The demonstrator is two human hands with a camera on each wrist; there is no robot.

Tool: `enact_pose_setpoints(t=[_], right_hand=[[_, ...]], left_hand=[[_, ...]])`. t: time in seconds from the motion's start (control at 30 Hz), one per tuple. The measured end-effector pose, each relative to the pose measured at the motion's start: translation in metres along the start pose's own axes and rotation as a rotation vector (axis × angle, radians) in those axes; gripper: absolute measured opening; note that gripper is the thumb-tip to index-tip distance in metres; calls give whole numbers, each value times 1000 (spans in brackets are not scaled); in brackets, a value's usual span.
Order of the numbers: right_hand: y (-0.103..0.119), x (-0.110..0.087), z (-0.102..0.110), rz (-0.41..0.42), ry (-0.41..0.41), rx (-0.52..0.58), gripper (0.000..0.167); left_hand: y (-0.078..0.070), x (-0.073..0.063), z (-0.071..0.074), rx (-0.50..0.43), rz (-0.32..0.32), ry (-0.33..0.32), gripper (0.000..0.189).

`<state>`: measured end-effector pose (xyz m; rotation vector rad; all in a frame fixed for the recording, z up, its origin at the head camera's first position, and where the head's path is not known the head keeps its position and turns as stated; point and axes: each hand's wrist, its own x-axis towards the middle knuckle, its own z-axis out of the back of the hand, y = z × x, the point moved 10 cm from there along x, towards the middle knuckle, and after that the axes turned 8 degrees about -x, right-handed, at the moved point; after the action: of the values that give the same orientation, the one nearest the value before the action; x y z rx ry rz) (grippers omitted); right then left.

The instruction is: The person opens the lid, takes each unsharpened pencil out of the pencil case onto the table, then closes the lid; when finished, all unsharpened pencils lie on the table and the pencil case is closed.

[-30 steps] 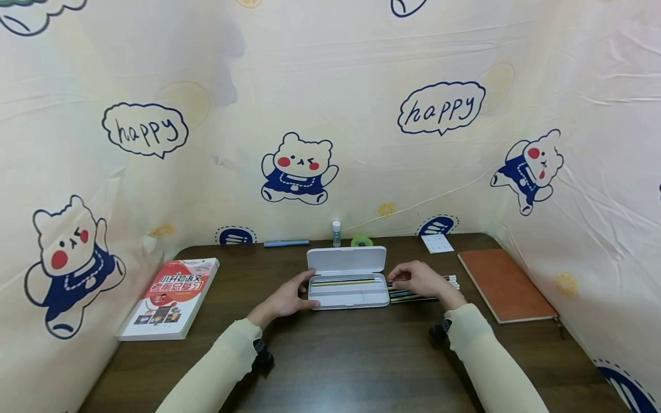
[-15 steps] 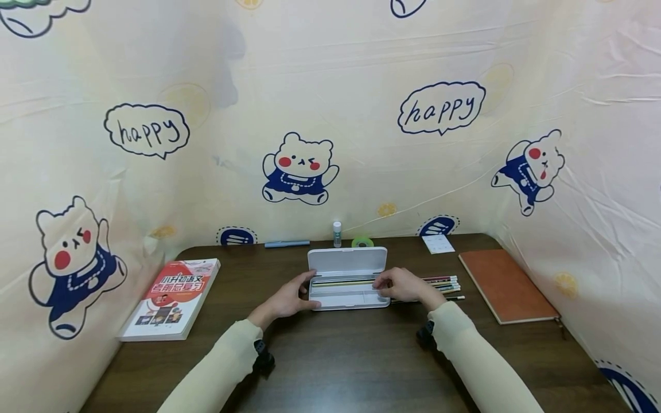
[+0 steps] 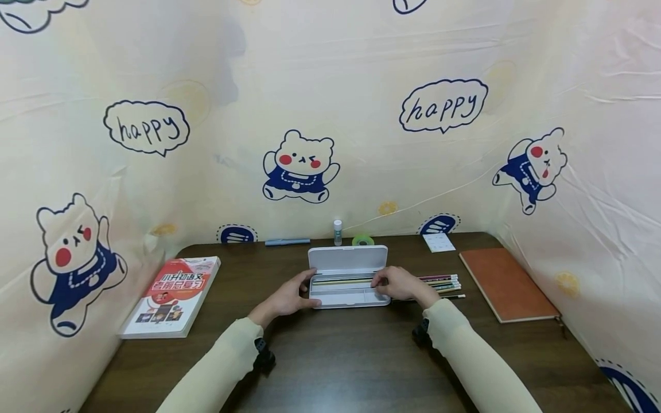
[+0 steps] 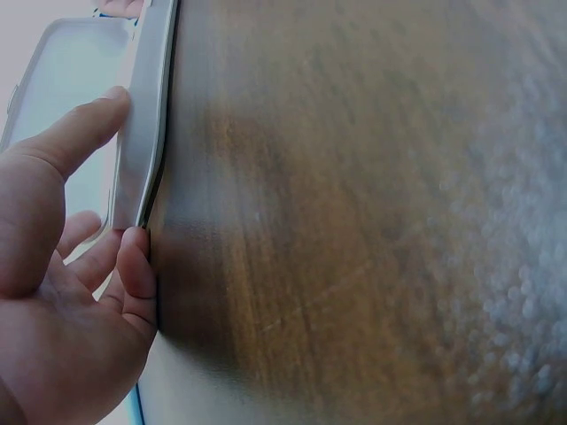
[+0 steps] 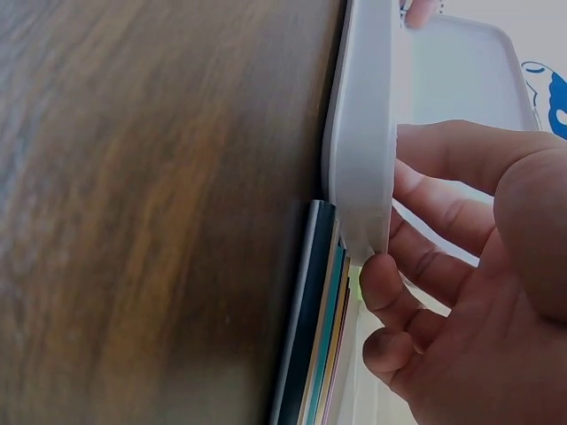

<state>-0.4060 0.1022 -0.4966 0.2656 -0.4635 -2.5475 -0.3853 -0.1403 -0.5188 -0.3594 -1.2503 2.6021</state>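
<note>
An open white pencil case (image 3: 338,296) lies on the table with its lid (image 3: 347,260) raised at the back. Pencils (image 3: 338,281) lie lengthwise in its rear compartment. My left hand (image 3: 285,295) grips the case's left end; in the left wrist view its thumb (image 4: 102,119) is on the front rim and other fingers are round the corner. Bent over the right end, my right hand (image 3: 403,283) reaches inside with thumb and fingers; the case wall hides those fingertips in the right wrist view, so I cannot tell whether they pinch a pencil. Several pencils (image 3: 444,281) lie just right of the case.
A red-and-white book (image 3: 172,295) lies at left and a brown notebook (image 3: 508,285) at right. Along the back edge are a blue pen (image 3: 287,242), a glue stick (image 3: 338,233), a green tape roll (image 3: 363,240) and a white card (image 3: 439,242).
My right hand has moved left from over the loose pencils to inside the case's right end, uncovering more of the pencils' ends. The left hand keeps its grip on the case.
</note>
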Motion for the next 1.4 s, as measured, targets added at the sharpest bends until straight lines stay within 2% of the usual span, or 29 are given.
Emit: enact_pose_setpoints(t=[0.43, 0.7, 0.97, 1.17, 1.4], right_hand=[[-4, 5, 0, -49, -19, 25, 12], [-4, 7, 2, -100, -23, 78, 12], [-7, -1, 15, -66, -56, 121, 12], [-11, -13, 27, -1, -71, 154, 9], [-25, -29, 36, 50, -93, 163, 7]], left_hand=[[1, 1, -1, 3, 12, 7, 89], [1, 0, -1, 5, 6, 10, 89], [-1, -1, 1, 7, -2, 3, 89], [-3, -1, 1, -1, -13, -3, 89], [-1, 0, 0, 2, -4, 3, 88]])
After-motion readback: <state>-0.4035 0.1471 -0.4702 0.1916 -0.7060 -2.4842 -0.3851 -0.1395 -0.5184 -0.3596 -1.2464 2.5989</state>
